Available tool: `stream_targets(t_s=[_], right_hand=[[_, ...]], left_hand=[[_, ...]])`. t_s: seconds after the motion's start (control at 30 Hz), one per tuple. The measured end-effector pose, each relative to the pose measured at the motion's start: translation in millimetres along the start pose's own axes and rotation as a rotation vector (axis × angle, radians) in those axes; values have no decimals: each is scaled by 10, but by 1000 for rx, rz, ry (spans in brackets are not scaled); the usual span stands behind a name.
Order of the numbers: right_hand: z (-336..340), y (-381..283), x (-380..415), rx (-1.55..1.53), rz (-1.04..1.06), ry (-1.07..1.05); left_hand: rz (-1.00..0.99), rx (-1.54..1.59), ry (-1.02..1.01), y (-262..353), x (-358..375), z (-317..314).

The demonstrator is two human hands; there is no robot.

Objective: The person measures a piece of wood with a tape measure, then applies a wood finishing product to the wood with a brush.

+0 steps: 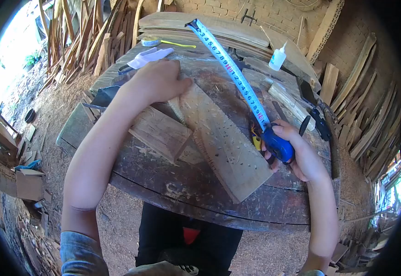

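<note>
My right hand (297, 149) is wrapped round a blue tape measure (278, 143) at the right of the workbench. Its blade (237, 78) is drawn out and slants up and away to the left, the hooked end in the air. A flat wooden board (230, 147) lies slanted across the bench, its near end close to the tape case. At the board's far end is my left hand (159, 79), closed, with the thumb against the wood and the other fingers mostly hidden. A thicker wooden block (161, 131) sits left of the board, below my left wrist.
The worn workbench (163, 181) also carries a white glue bottle (277, 58), a white cloth (149, 57), a second tape measure (150, 42) and dark tools (319, 120) at the right. Wood strips (363, 106) lean on the wall. Shavings cover the floor.
</note>
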State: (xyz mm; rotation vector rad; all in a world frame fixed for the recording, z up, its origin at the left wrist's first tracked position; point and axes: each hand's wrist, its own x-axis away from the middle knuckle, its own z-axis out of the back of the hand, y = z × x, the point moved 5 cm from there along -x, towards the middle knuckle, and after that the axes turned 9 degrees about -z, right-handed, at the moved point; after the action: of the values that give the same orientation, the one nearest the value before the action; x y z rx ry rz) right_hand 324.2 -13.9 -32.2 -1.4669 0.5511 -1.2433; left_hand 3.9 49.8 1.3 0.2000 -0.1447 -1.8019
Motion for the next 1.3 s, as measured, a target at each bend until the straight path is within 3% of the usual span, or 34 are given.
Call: stream_targets(t_s=[0.27,0.47,0.57,0.6,0.73,0.87,0.97,1.2,1.3], right_hand=[[-118,-49,35,-5,72,-119],[-68,-38,24,-111,49,-134],[-23,-4,3,-183,64,-100],[-19,-10,8,-194,65,-88],[-21,-56,22,-221,62,-6],[15,-55,46,-180,-9,70],[-34,-124,126,-126,86,86],[-187,-392,355,77,401,120],[-263,-394,392,73,475,174]], left_hand=[[-76,148,112,17,-73,-157],[-75,138,396,22,-109,-135],[-185,519,481,-100,-217,3],[-126,691,514,-104,-208,60],[-176,1581,318,71,-196,47],[-197,1535,259,420,-16,15],[-233,1586,219,620,79,-24],[-145,1721,398,428,-15,-35],[-201,1805,479,386,8,62]])
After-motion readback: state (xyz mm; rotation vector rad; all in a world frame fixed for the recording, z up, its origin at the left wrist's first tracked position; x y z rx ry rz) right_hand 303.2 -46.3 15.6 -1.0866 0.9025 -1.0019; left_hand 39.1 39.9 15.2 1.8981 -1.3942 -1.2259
